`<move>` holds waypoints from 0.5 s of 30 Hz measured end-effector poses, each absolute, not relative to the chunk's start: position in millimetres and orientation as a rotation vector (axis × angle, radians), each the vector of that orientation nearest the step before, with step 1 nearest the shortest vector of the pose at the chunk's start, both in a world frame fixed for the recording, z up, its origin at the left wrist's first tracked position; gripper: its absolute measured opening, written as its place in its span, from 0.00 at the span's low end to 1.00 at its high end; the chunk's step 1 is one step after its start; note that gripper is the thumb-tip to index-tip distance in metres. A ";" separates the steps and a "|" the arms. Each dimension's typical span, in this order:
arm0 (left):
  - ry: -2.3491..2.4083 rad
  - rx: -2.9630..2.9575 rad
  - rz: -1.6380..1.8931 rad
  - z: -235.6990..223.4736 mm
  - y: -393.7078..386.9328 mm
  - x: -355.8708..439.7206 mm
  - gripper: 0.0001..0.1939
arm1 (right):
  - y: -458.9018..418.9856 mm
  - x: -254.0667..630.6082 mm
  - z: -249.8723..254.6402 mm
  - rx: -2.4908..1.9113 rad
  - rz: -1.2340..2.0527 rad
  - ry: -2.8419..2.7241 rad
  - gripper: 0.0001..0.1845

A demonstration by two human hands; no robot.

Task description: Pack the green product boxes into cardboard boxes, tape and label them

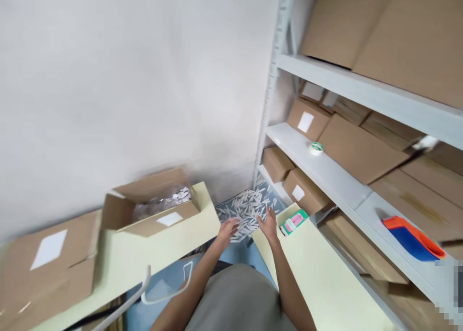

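My left hand (227, 229) reaches forward at the near left side of a heap of small white strips (249, 205). Its fingers are stretched out and nothing shows in them. Opposite it, my right hand (268, 223) is held up at the heap's right side, fingers apart and bare. The strips lie scattered over a blue-grey surface (224, 208) in the corner; what exactly they are I cannot make out. Whether either hand touches them is unclear. Close to my right hand, a green and pink box (293, 222) lies on the right-hand pale table (318, 273).
An open carton (152, 210) with clear plastic and white pieces stands on the left table (144, 249), beside another carton (50, 263). A white curved metal frame (166, 297) juts up near my left arm. Shelving (307, 152) at right holds cartons, a tape roll (316, 149) and an orange-blue bin (414, 239).
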State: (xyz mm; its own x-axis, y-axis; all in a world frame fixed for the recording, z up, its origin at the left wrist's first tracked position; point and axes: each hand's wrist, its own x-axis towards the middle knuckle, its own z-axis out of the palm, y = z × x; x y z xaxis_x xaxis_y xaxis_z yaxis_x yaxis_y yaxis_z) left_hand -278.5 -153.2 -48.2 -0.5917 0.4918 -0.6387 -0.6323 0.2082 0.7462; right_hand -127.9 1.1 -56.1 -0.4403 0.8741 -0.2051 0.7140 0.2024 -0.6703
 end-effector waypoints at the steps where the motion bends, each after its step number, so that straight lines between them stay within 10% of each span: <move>1: 1.587 -0.177 1.605 -44.9 -171.5 -292.1 0.15 | -12.6 -146.9 -50.6 -1.443 1.101 -2.253 0.40; 15: 1.747 -1.062 2.215 -91.4 -546.1 -464.9 0.08 | -305.9 -342.0 -40.2 -0.630 1.784 -2.539 0.24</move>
